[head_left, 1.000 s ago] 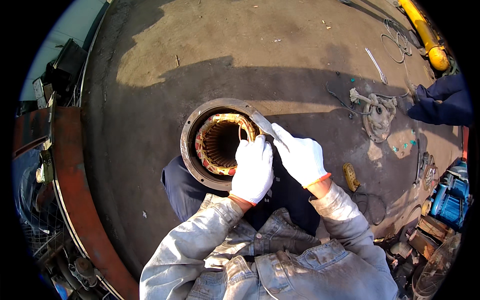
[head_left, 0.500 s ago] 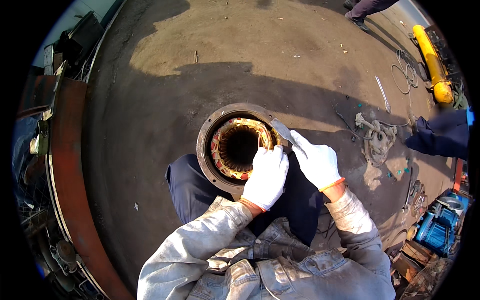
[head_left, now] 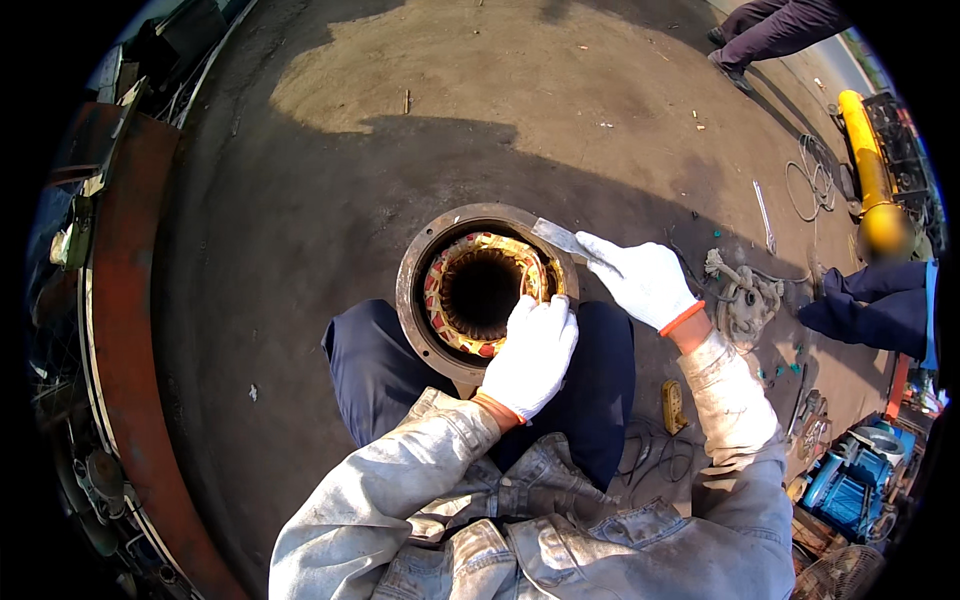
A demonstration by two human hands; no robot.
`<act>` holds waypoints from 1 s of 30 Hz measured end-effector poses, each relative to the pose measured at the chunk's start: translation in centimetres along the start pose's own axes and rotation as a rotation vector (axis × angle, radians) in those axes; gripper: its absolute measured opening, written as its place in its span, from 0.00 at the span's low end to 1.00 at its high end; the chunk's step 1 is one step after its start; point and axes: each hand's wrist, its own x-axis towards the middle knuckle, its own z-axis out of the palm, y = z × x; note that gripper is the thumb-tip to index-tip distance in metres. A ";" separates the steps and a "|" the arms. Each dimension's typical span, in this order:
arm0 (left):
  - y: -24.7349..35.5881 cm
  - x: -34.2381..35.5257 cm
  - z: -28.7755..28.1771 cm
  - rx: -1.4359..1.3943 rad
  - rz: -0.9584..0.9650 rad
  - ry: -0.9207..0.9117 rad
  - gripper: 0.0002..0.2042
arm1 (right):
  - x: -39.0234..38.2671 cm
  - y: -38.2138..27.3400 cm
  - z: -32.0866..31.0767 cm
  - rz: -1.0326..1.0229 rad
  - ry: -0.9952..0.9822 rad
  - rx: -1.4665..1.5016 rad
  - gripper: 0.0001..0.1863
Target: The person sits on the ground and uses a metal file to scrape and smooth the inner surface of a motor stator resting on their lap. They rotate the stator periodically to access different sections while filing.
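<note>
A round metal motor housing [head_left: 419,249] with a bolted-hole flange sits between my knees, with a taped ring of copper windings [head_left: 438,283] around its dark bore. My left hand [head_left: 530,358], in a white glove, has its fingers closed at the right side of the windings, on what looks like a wire loop; its fingertips partly hide it. My right hand [head_left: 643,282], also gloved, grips a flat grey blade [head_left: 557,236], whose free end reaches over the upper right of the flange.
A rusty steel beam [head_left: 150,330] runs along the left. Another person's legs [head_left: 765,35] are at top right, and navy-clad legs [head_left: 875,310] at right. A yellow cylinder [head_left: 865,150], ropes [head_left: 720,262], a yellow pendant control [head_left: 673,405] and blue machinery [head_left: 850,480] lie rightward.
My right hand has shifted up and right with the blade. My left hand stays at the windings. A person's legs have come into view at top right, and the view has shifted slightly.
</note>
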 end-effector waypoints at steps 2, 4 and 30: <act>0.5 0.3 -0.4 0.091 0.004 -0.008 0.25 | 0.6 -0.6 -0.8 0.056 -0.033 -0.011 0.24; 0.2 0.3 -0.2 -0.026 0.003 -0.029 0.25 | 2.3 -0.6 -0.2 -0.006 0.011 -0.031 0.23; 0.1 0.1 0.0 0.019 -0.004 0.047 0.22 | 12.5 -4.2 -0.6 -0.354 -0.155 -0.011 0.23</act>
